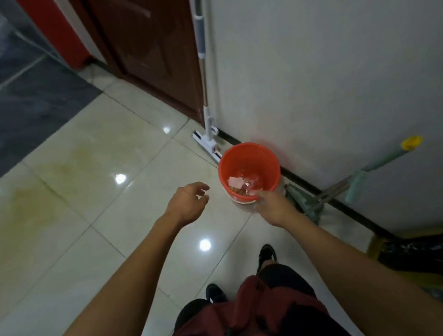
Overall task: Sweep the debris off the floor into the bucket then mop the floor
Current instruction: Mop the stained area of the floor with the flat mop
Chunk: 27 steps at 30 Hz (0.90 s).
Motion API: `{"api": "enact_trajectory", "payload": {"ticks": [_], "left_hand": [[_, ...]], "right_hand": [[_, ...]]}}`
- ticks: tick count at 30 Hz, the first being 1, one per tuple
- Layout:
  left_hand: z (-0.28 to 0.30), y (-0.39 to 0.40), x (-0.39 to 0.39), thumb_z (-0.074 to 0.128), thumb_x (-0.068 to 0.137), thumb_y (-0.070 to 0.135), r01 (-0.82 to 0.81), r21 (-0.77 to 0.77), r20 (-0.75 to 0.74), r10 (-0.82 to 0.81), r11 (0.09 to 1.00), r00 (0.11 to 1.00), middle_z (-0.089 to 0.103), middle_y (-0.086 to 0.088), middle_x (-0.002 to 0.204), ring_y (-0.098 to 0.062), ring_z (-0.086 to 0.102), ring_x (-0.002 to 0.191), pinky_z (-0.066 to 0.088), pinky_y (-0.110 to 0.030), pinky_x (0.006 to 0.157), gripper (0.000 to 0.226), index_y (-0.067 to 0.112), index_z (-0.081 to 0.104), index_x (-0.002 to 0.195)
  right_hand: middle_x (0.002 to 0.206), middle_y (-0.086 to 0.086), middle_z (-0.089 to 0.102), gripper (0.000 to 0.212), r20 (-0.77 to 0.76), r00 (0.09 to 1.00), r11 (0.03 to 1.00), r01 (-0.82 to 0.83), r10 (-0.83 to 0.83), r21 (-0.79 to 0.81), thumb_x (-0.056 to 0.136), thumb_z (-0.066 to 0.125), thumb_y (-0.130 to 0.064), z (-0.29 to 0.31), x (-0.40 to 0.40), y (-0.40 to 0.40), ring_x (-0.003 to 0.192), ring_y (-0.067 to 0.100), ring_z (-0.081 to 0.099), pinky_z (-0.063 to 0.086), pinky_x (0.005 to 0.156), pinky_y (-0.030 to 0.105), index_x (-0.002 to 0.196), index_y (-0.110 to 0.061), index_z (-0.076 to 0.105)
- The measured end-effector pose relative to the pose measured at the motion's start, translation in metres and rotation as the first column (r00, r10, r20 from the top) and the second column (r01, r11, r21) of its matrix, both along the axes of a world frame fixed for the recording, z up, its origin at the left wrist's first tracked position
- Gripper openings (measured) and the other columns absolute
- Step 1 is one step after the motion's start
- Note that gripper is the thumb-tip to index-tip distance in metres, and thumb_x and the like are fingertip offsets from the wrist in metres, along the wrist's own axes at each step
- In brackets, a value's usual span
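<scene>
An orange bucket (247, 161) stands on the tiled floor against the white wall, with scraps of paper and debris (238, 184) in its bottom. My right hand (272, 206) is at the bucket's near rim and pinches a clear plastic piece (247, 205) that hangs over the rim. To the left of the bucket my left hand (188, 201) hovers above the floor with loosely spread fingers, holding nothing. A white flat mop (205, 85) leans upright at the wall corner, its head (206, 144) on the floor just behind the bucket.
A teal broom and dustpan set (357, 181) leans on the wall right of the bucket. A yellow object with a black bag (420, 254) sits at the lower right. A dark brown door (148, 45) is behind. Yellowish stains (30, 204) mark the pale tiles on the left.
</scene>
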<state>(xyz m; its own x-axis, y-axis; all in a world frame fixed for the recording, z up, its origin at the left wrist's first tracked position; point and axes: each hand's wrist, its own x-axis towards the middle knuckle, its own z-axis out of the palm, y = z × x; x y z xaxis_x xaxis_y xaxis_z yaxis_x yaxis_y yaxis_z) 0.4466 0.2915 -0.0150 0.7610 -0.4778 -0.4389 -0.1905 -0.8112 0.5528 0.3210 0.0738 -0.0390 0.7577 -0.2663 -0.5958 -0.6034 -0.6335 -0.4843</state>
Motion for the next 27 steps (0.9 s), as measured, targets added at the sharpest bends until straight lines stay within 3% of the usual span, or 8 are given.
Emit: {"api": "enact_trajectory", "payload": {"ticks": [3,8,11,14,20,25,27], "left_hand": [[0.004,0.029,0.026,0.059,0.1,0.027,-0.096,-0.031,-0.01,0.096,0.995,0.995,0.069,-0.004,0.126,-0.021,0.066,0.11,0.055,-0.042,0.096,0.032,0.021,0.065,0.131],[-0.001,0.045,0.087,0.059,0.1,0.027,-0.179,-0.03,-0.013,0.179,0.983,0.984,0.068,-0.003,0.126,-0.021,0.065,0.111,0.055,-0.042,0.097,0.032,0.022,0.065,0.131],[-0.003,0.036,0.135,0.059,0.1,0.028,-0.19,-0.013,-0.005,0.19,0.982,0.982,0.069,-0.002,0.126,-0.02,0.066,0.11,0.055,-0.041,0.097,0.033,0.022,0.065,0.131],[-0.004,0.017,0.184,0.059,0.1,0.028,-0.175,0.02,0.002,0.175,0.984,0.985,0.069,-0.001,0.125,-0.019,0.067,0.108,0.055,-0.037,0.096,0.032,0.023,0.065,0.131],[0.004,-0.027,0.265,0.059,0.099,0.027,-0.212,0.002,-0.007,0.212,0.977,0.977,0.07,0.0,0.122,-0.018,0.067,0.106,0.055,-0.036,0.094,0.031,0.023,0.065,0.13],[0.009,-0.054,0.329,0.061,0.098,0.028,-0.19,0.003,-0.018,0.19,0.982,0.982,0.07,0.0,0.121,-0.017,0.067,0.103,0.056,-0.038,0.095,0.031,0.024,0.065,0.129],[0.008,-0.065,0.357,0.061,0.098,0.028,-0.188,-0.006,-0.013,0.187,0.982,0.982,0.07,0.0,0.121,-0.018,0.067,0.105,0.055,-0.04,0.095,0.032,0.024,0.065,0.129]], "right_hand": [[0.122,0.009,0.067,0.037,0.006,0.999,0.999,-0.035,0.035,0.014,0.096,0.056,-0.028,0.001,0.041,0.012,0.109,0.03,0.062,0.051,0.095,0.039,0.131,-0.02,0.062],[0.141,0.009,0.057,0.051,-0.014,0.997,0.997,-0.076,0.076,-0.001,0.095,0.058,-0.03,-0.006,0.118,0.012,0.127,0.03,0.055,0.043,0.108,0.041,0.144,-0.018,0.052],[0.129,0.01,0.065,0.046,-0.014,0.997,0.997,-0.073,0.074,0.023,0.094,0.057,-0.031,-0.011,0.171,0.002,0.111,0.03,0.063,0.05,0.1,0.047,0.138,-0.019,0.055],[0.117,0.007,0.07,0.042,0.013,0.999,0.998,-0.034,0.034,0.046,0.096,0.058,-0.031,-0.008,0.221,-0.013,0.101,0.025,0.067,0.053,0.095,0.045,0.136,-0.019,0.057],[0.131,0.013,0.062,0.042,0.063,0.998,0.996,0.012,-0.017,0.086,0.098,0.054,-0.021,0.016,0.302,-0.052,0.119,0.03,0.059,0.043,0.097,0.031,0.139,-0.011,0.055],[0.106,0.016,0.07,0.026,0.076,0.996,0.998,0.039,-0.042,0.049,0.095,0.056,-0.02,0.028,0.365,-0.085,0.106,0.035,0.064,0.047,0.085,0.033,0.113,-0.006,0.068],[0.111,0.015,0.068,0.029,0.08,0.993,0.995,0.085,-0.09,0.059,0.096,0.055,-0.022,0.033,0.392,-0.097,0.11,0.034,0.063,0.047,0.089,0.033,0.116,-0.004,0.067]]}}
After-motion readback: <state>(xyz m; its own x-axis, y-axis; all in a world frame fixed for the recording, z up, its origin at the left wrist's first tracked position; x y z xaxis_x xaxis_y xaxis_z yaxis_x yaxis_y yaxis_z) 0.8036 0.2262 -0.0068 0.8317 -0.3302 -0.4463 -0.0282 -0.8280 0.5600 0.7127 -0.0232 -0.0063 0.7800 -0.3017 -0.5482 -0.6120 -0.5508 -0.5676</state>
